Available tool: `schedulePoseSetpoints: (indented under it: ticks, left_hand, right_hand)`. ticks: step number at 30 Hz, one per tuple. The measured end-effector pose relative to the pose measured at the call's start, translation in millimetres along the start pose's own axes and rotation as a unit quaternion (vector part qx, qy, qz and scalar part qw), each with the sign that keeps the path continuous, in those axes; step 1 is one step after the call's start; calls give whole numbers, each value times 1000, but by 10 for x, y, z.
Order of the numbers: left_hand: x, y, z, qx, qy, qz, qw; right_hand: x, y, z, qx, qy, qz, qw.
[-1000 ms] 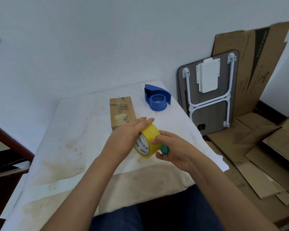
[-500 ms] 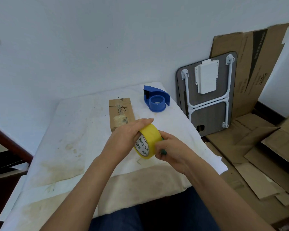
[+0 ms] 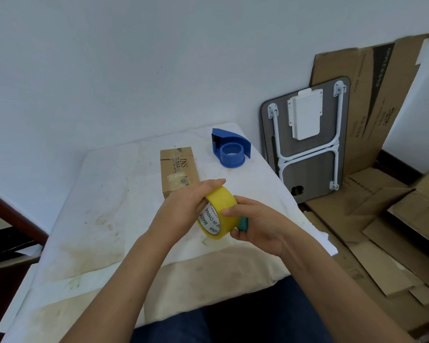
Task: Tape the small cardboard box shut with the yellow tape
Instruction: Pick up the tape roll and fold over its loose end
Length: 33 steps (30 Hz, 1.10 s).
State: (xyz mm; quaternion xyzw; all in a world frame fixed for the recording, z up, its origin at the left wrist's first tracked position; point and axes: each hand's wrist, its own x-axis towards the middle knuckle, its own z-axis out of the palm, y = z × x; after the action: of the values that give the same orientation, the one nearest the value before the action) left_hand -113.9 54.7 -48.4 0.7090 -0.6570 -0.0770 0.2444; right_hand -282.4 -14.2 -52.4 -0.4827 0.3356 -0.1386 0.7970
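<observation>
Left hand point(image 3: 183, 209): wrapped over the far side of the tape roll point(image 3: 218, 211), fingers laid across its top edge, gripping it above the worktop point(image 3: 104, 219).
Right hand point(image 3: 255, 224): closed around a small teal object point(image 3: 243, 223), thumb pressed on the roll's yellow outer band; what the teal object is cannot be told.
Tape roll: tilted, its printed white core facing the camera, held between both hands.
Box point(image 3: 178, 172): lies flat on the worktop just behind the left hand, old clear tape across its top.
Blue dispenser point(image 3: 230, 151): rests on the worktop's far right corner, apart from the box.
Worktop: covered in stained white paper.
</observation>
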Motion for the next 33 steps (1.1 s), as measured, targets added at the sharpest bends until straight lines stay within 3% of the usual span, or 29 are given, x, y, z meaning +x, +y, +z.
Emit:
schedulePoseSetpoints:
  ticks: [3, 9, 16, 19, 23, 33]
  left_hand:
    - [-6, 39, 3, 55, -8, 1, 998]
    - [-23, -7, 48, 28, 2, 24, 999]
    - [14, -117, 103, -131, -4, -39, 991]
    - [16, -56, 80, -149, 50, -56, 986]
    - [-84, 95, 35, -73, 176, -14, 982]
    - [-191, 184, 212, 91, 209, 37, 973]
  right_hand:
    - [31, 29, 19, 1, 21, 11, 1000]
    - [37, 56, 40, -5, 30, 12, 999]
    - [-49, -17, -37, -66, -35, -24, 997]
    - [-50, -22, -25, -102, -11, -63, 993]
    - [4, 47, -12, -93, 61, -103, 988]
    - [49, 125, 34, -102, 139, -162, 972]
